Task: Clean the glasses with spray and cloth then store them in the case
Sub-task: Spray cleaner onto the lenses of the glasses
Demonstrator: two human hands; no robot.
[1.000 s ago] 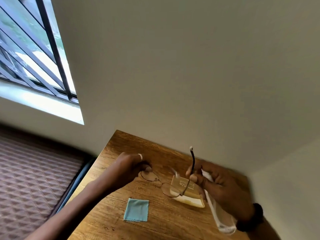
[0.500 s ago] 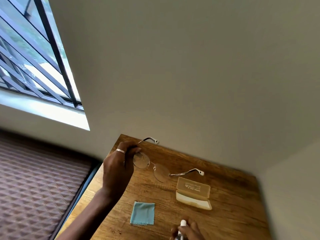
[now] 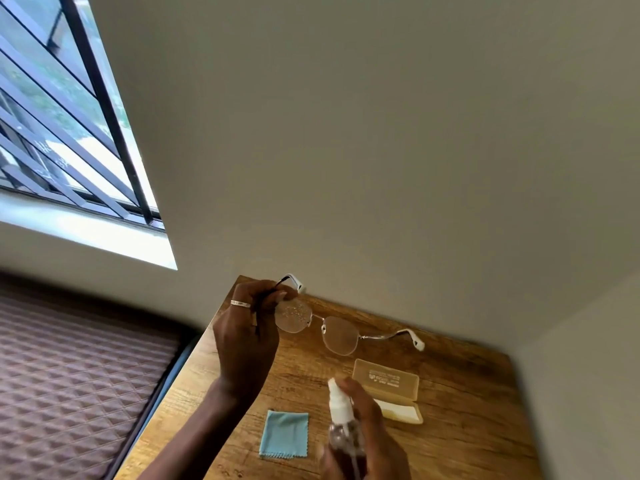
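The left hand (image 3: pixel 244 336) was raised above the far left part of the wooden table (image 3: pixel 467 393), its fingers closed in a pinch on the glasses (image 3: pixel 317 325) at the hinge end of one lens, so that the frame hung in the air with both temples unfolded. A ring (image 3: pixel 240 303) showed on one finger of that hand. The lens nearest the fingers was speckled with small droplets, while the other lens looked clear; one white-tipped temple rose over the knuckles and the other stretched away to the right above the tabletop. The right hand (image 3: pixel 367 441) sat low in the view, nearer the camera, wrapped shut around the spray bottle (image 3: pixel 341 424), whose white nozzle head pointed up and away toward the glasses, with a finger lying over its top. The bottle's clear body was partly hidden by the fingers and somewhat blurred. The case (image 3: pixel 389 389), pale yellow and open with its lid tipped back, rested on the table just beyond the right hand and below the clear lens. The cloth (image 3: pixel 284 434), a light blue square with a pinked edge, lay flat on the wood between the two forearms, apart from the case and touching neither hand. A barred window (image 3: pixel 69 133) stood at the upper left, in a plain wall (image 3: pixel 381 133).
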